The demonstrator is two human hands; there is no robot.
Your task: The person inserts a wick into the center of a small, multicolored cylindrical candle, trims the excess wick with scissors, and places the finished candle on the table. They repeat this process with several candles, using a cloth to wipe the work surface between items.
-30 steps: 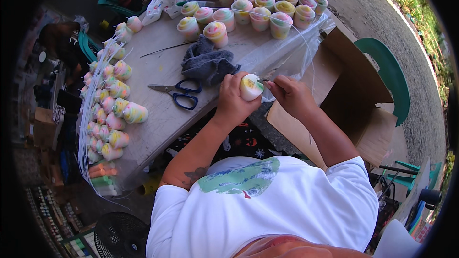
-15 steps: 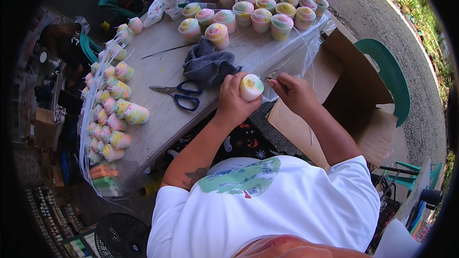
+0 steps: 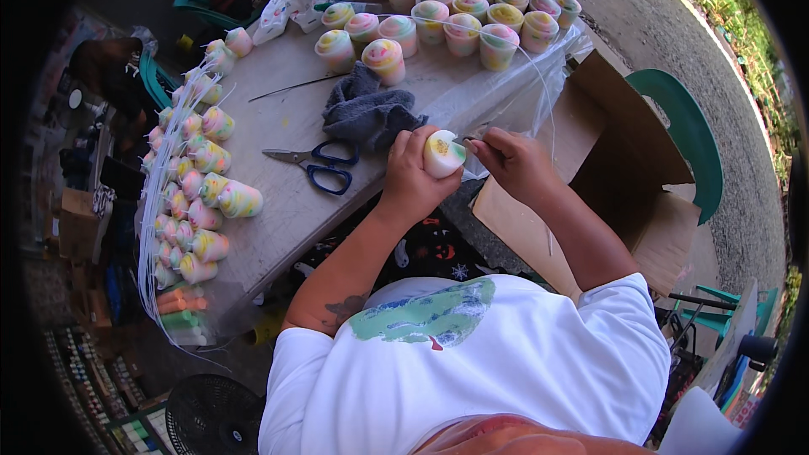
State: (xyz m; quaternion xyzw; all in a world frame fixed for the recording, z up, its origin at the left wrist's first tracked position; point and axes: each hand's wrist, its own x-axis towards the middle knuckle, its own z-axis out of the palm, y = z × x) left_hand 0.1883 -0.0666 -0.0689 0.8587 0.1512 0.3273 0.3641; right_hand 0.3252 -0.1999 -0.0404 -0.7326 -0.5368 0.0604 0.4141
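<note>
One pale cylinder (image 3: pixel 443 156) (in left hand (image 3: pixel 413 173))

cloth (image 3: pixel 366 105) blocking past left hand (image 3: pixel 413 170), room beyond scissors (image 3: pixel 308 157)

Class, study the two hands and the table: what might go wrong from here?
1. The left hand holds the white piece near the table's edge; if its grip loosens, the piece might fall.
2. The right hand is close beside the piece, so a slip could mark it.
3. The scissors lie bare near the left hand, which might get nicked.
</note>
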